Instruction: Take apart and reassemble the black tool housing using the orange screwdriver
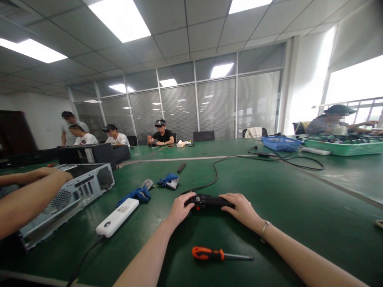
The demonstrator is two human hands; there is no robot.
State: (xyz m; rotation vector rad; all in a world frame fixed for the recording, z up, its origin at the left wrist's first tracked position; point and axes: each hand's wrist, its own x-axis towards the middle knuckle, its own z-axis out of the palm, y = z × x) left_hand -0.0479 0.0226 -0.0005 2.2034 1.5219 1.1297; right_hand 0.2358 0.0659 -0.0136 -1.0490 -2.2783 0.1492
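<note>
My left hand is closed round the left end of a long black device with a small red part on its underside. My right hand grips the other end, thumb in front and fingers over the top. The device lies level, just above or on the green table; I cannot tell which. A black cord runs from near my left hand toward the back right. Closer to me, an orange and black screwdriver lies with its shaft pointing right.
At left are a white power bank-like box with a cable, blue gloves, and an open metal computer case with another person's arms over it. A blue basket and a green basket stand back right. Several people sit around.
</note>
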